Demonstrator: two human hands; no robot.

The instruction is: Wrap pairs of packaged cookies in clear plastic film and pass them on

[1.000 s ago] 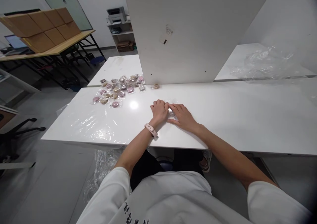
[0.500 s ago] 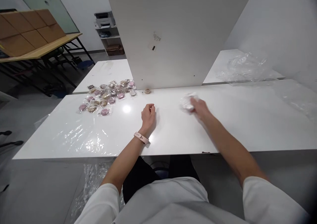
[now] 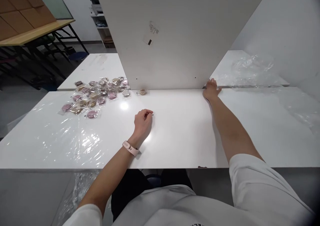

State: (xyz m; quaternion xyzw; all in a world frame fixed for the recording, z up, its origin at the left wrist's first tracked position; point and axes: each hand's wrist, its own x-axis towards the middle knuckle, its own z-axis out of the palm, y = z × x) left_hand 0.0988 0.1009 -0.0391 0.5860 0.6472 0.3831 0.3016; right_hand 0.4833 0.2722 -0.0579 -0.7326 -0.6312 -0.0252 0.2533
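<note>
My left hand (image 3: 143, 122) rests on the white table (image 3: 172, 129), its fingers loosely curled in with nothing visible in them. A pale pink band (image 3: 130, 148) circles that wrist. My right hand (image 3: 211, 90) reaches to the far edge, at the lower right corner of the upright white panel (image 3: 170, 53). Its fingers are spread and no packet shows in it, though its fingertips are partly hidden. Left of my left hand lies a pile of small round pieces in clear wrappers (image 3: 101, 92), pink, tan and brown. One tan wrapped piece (image 3: 142, 92) lies apart, by the panel's foot.
Crumpled clear plastic (image 3: 253, 68) lies at the back right. A clear sheet (image 3: 82, 142) covers the table's left front. Cardboard boxes (image 3: 30, 13) stand on a wooden table at the far left, near a shelf with a printer (image 3: 97, 9).
My right hand has moved forward and right to the panel's corner, and the clear-wrapped packet it held is out of sight. My left hand has shifted slightly. The view has moved too.
</note>
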